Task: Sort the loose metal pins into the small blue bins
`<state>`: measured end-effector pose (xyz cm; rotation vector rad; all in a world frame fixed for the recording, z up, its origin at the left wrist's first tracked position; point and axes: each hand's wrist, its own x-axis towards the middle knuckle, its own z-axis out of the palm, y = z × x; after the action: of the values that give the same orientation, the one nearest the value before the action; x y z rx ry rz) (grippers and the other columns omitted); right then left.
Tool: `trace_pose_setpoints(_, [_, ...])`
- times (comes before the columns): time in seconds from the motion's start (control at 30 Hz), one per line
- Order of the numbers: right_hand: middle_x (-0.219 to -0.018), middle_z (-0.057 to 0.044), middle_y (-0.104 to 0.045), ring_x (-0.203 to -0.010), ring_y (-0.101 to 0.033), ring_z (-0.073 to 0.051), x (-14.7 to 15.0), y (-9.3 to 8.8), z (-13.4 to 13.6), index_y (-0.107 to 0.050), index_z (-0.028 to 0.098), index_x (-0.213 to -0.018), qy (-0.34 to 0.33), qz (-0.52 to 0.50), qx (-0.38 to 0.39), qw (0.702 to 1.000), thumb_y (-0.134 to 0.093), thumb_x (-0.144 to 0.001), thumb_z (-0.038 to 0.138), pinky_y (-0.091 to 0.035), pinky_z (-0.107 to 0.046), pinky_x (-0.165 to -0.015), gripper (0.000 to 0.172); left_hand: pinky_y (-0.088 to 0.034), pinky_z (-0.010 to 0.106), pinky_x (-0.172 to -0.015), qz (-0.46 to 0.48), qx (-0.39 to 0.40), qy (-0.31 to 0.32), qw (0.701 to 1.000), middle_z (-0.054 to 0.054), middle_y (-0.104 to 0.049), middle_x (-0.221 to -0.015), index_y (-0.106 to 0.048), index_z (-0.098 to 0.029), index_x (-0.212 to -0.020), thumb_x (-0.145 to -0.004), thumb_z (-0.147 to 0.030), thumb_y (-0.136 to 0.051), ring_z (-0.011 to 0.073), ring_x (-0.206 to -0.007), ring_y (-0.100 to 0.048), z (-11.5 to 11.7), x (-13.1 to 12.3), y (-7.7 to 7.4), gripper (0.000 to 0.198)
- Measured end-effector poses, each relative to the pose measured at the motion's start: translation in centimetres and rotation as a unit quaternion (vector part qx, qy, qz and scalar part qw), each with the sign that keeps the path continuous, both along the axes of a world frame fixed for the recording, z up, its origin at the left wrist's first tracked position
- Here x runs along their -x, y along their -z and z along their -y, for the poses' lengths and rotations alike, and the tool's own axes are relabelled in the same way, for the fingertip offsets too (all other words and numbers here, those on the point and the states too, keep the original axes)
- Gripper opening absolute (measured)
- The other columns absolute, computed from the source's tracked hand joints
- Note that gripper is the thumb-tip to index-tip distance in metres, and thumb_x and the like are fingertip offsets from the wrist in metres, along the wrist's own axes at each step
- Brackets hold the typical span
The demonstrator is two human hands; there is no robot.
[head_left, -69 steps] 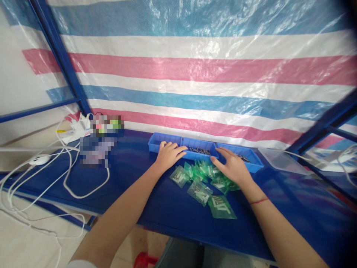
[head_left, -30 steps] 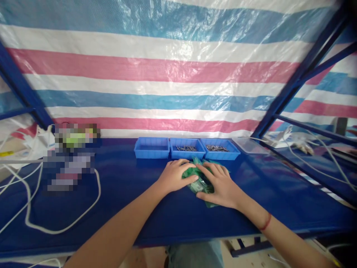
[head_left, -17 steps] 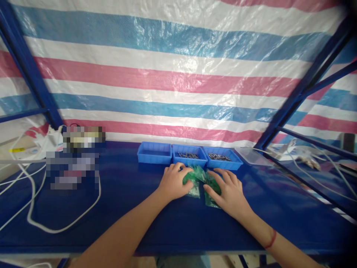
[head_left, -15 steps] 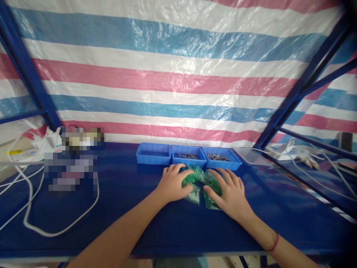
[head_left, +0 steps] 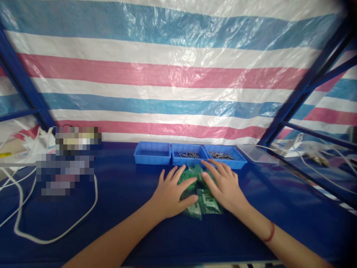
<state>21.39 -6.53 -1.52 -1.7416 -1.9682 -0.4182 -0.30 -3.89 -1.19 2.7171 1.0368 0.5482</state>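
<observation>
Several small green-tinted plastic bags (head_left: 209, 203) lie in a loose group on the dark blue tabletop (head_left: 125, 208). Spread over the left side of the group is my left hand (head_left: 171, 191), its fingers apart. My right hand (head_left: 224, 184) rests over the right side, fingers also stretched out, and covers part of the bags. Neither hand grips anything. Just beyond the bags stand three blue bins in a row: the left bin (head_left: 152, 159) has nothing visible in it, while the middle bin (head_left: 178, 160) and the right bin (head_left: 238, 163) hold small metal pieces, like screws.
A clear plastic lid or tray (head_left: 258, 154) lies right of the bins. White cable (head_left: 52, 238) loops across the table's left side, near blurred-out items. Blue metal posts (head_left: 290, 100) frame the table, and a striped plastic sheet (head_left: 167, 70) hangs behind it.
My left hand has drawn slightly nearer and spread its fingers wider. My right hand has shifted a little left and away from me, uncovering more of the near right bag. The view has shifted slightly.
</observation>
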Motion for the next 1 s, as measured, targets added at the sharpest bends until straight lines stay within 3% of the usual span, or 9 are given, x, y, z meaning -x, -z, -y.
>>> trace_pose_setpoints(0.1, [-0.132, -0.011, -0.055, -0.126, -0.044, -0.029, -1.3, -1.0, -3.2, -0.051, 0.024, -0.130, -0.052, 0.025, -0.042, 0.997, -0.040, -0.093, 0.035, -0.031, -0.054, -0.101, 0.040, -0.022, 0.066, -0.105, 0.004, 0.006, -0.005, 1.000, 0.005, -0.031, -0.151, -0.047, -0.038, -0.132, -0.092, -0.053, -0.037, 0.0325, -0.137, -0.028, 0.1, 0.1, 0.1, 0.043])
trace_pose_setpoints(0.23, [-0.113, -0.009, -0.066, -0.122, -0.050, -0.029, -2.6, -0.9, -6.6, -0.064, 0.022, -0.104, -0.124, 0.074, -0.022, 0.989, -0.043, -0.090, 0.027, -0.015, -0.064, -0.106, 0.026, -0.025, 0.063, -0.105, 0.015, 0.004, -0.006, 1.000, 0.006, -0.034, -0.149, -0.050, -0.036, -0.129, -0.092, -0.048, -0.040, 0.0304, -0.135, -0.032, 0.2, 0.2, 0.2, 0.039])
trace_pose_setpoints(0.4, [-0.104, -0.008, -0.069, -0.100, -0.063, -0.026, -2.9, 0.1, -7.5, -0.063, 0.020, -0.101, -0.130, 0.037, -0.056, 0.989, -0.043, -0.090, 0.027, -0.020, -0.060, -0.109, 0.024, -0.025, 0.064, -0.105, 0.025, 0.008, -0.010, 1.000, 0.006, -0.038, -0.147, -0.051, -0.036, -0.126, -0.088, -0.048, -0.049, 0.0297, -0.132, -0.036, 0.3, 0.2, 0.4, 0.040])
trace_pose_setpoints(0.53, [-0.098, -0.006, -0.070, -0.099, -0.063, -0.026, -2.9, -1.3, -6.6, -0.061, 0.024, -0.101, -0.163, -0.009, -0.102, 0.981, -0.043, -0.090, 0.029, -0.026, -0.058, -0.108, 0.021, -0.025, 0.063, -0.105, 0.032, 0.008, -0.013, 0.999, 0.006, -0.040, -0.145, -0.052, -0.036, -0.126, -0.087, -0.047, -0.051, 0.0293, -0.131, -0.038, 0.2, 0.1, 0.5, 0.040])
trace_pose_setpoints(0.73, [-0.091, -0.005, -0.066, -0.088, -0.062, -0.023, -4.0, -6.5, -3.0, -0.058, 0.025, -0.100, -0.211, -0.078, -0.137, 0.965, -0.044, -0.091, 0.030, -0.038, -0.051, -0.102, 0.017, -0.028, 0.061, -0.105, 0.020, -0.001, -0.006, 1.000, 0.007, -0.039, -0.145, -0.050, -0.034, -0.127, -0.092, -0.042, -0.045, 0.0280, -0.131, -0.038, 0.0, 0.1, 0.4, 0.037])
trace_pose_setpoints(0.87, [-0.089, -0.006, -0.063, -0.089, -0.061, -0.025, -5.1, -9.1, 0.2, -0.059, 0.024, -0.100, -0.221, -0.053, -0.107, 0.968, -0.043, -0.092, 0.028, -0.047, -0.044, -0.085, 0.019, -0.031, 0.055, -0.106, 0.017, -0.018, -0.013, 1.000, 0.008, -0.041, -0.144, -0.050, -0.031, -0.128, -0.096, -0.036, -0.036, 0.0254, -0.130, -0.040, -0.3, -0.1, 0.6, 0.035])
trace_pose_setpoints(1.0, [-0.086, -0.007, -0.062, -0.081, -0.058, -0.023, -5.5, -10.2, 2.3, -0.059, 0.023, -0.100, -0.273, 0.017, -0.066, 0.960, -0.046, -0.090, 0.021, -0.046, -0.041, -0.074, 0.016, -0.034, 0.052, -0.105, 0.024, -0.036, -0.024, 0.999, 0.008, -0.043, -0.143, -0.049, -0.029, -0.128, -0.097, -0.036, -0.034, 0.0251, -0.129, -0.042, -0.4, -0.3, 0.8, 0.036])
